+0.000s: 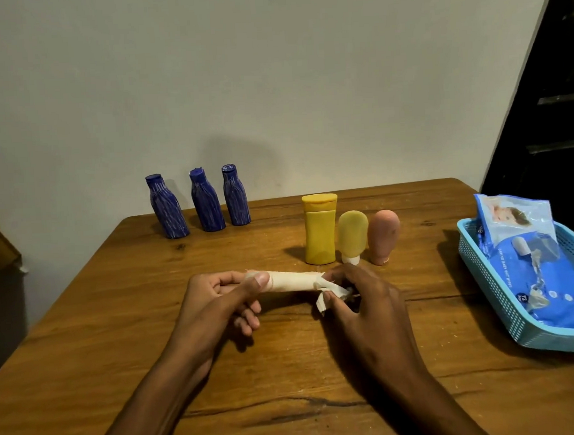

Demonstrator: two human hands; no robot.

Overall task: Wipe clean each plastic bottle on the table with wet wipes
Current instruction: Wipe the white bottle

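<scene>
The left hand [223, 295] pinches one end of a pale bottle [290, 281], holding it level so the right hand [359, 300] can rub a crumpled wet wipe [331, 290], clamped in its fingers, round the other end. Six bottles wait behind

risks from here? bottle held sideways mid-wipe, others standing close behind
1. The left hand holds the pale bottle only by one end; pressure from the wipe in the right hand could twist it loose.
2. The yellow bottle and two upside-down tubes stand just behind; a stray knuckle might topple them.
</scene>
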